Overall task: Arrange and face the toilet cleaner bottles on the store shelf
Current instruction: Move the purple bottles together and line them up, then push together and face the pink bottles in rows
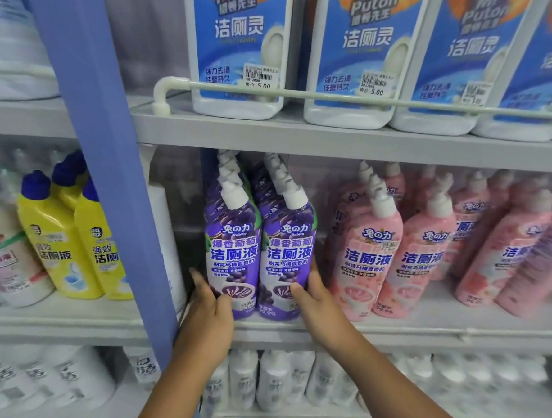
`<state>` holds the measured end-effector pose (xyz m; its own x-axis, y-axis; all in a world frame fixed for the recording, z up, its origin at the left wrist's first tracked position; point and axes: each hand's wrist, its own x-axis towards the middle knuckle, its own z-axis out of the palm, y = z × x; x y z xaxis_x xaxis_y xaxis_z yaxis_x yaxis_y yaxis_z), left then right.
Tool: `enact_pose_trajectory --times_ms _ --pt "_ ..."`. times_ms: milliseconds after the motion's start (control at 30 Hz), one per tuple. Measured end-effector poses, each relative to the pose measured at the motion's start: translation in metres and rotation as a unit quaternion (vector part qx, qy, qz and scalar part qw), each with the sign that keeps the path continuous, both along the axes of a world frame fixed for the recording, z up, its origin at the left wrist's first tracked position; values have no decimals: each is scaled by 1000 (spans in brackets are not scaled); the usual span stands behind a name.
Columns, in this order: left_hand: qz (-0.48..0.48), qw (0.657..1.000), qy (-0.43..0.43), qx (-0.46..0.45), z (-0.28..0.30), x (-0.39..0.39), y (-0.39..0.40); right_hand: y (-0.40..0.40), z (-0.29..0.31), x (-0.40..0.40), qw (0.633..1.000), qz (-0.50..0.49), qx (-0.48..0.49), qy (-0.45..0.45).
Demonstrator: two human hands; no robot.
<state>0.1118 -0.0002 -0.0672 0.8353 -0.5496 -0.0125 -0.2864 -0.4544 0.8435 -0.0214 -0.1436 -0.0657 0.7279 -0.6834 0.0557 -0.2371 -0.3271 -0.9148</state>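
- Two bare forearms reach up from the bottom edge toward the middle shelf (390,332).
- The left hand (212,305) cups the lower left side of the left purple toilet cleaner bottle (233,254), fingers curled behind it.
- The right hand (311,295) presses the lower right side of the right purple toilet cleaner bottle (286,261), thumb across its front label.
- Both front bottles stand upright, touching, labels facing out, with more purple bottles lined up behind.
- Just beside them to the right stand pink toilet cleaner bottles (366,263).
- Yellow bottles (72,245) sit beyond the blue upright post (109,166).
- On the shelf above stand white bottles with blue labels (242,45).
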Motion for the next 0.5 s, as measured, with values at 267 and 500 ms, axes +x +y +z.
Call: enact_pose_trajectory --times_ms 267,500 --pt "44 998 -54 -5 -1 -19 4 14 9 -9 997 -27 -66 13" --pt "88 979 -180 38 4 -62 12 20 11 -44 990 28 -134 38"
